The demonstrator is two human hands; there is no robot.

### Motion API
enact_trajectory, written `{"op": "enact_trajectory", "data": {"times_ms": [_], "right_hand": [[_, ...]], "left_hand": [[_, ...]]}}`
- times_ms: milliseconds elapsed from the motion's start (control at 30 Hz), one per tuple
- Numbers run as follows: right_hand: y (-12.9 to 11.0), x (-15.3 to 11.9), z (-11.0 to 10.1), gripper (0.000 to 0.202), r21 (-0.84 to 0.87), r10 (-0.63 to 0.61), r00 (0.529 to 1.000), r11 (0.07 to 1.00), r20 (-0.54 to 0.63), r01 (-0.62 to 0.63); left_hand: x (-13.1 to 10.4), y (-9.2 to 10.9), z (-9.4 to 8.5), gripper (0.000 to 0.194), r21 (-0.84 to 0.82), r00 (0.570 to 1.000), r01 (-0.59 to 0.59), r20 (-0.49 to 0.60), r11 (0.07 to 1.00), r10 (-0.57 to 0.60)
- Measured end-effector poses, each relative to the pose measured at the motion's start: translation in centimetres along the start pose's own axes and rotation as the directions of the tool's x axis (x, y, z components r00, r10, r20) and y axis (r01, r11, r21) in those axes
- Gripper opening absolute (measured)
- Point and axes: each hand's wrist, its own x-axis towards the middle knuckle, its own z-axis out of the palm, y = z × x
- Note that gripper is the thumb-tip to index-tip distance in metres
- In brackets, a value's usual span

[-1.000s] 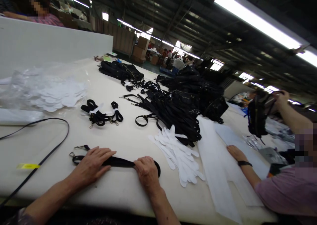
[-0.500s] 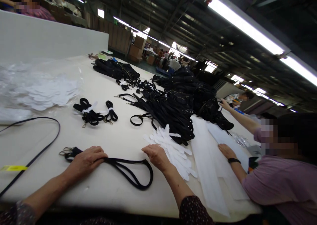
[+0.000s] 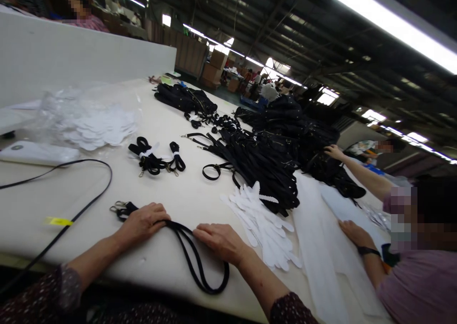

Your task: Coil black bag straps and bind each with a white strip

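A folded black strap (image 3: 214, 291) lies along the near side of the table, with metal snap hooks (image 3: 118, 206) at its left end. My left hand (image 3: 144, 224) is closed over the strap just right of the hooks. My right hand (image 3: 220, 240) has its fingers pressed together at the strap's upper run, and the doubled loop hangs below it. Right of that hand is a spread of white paper strips (image 3: 264, 224). Beyond my hands rest two coiled black straps, a larger bundle (image 3: 146, 156) and a smaller one (image 3: 176, 157), each with a white band.
A heap of loose black straps (image 3: 257, 164) and black bags (image 3: 314, 143) covers the far middle. White sheets (image 3: 314, 238) lie at right, beside a co-worker's hand (image 3: 355, 233). At left are a plastic bag of white pieces (image 3: 100, 124), a white phone-like object (image 3: 39, 152) and a thin cord (image 3: 96, 198).
My right hand has moved left and down onto the strap, nearer my left hand. The loop now bends further toward the table's front edge. The whole view has shifted, moving things rightward.
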Motion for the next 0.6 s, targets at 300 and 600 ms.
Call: {"op": "enact_trajectory", "data": {"times_ms": [300, 600], "right_hand": [[-1.1, 3.4, -1.8, 0.028, -0.147, -0.407, 0.907, 0.896, 0.109, 0.419], [-1.6, 5.8, -0.2, 0.019, 0.083, 0.024, 0.989, 0.996, 0.144, -0.037]], "left_hand": [[0.2, 0.3, -0.3, 0.021, -0.013, 1.000, 0.003, -0.015, 1.000, -0.003], [0.3, -0.3, -1.9, 0.025, -0.073, 0.998, -0.009, 0.068, 0.997, 0.014]]}}
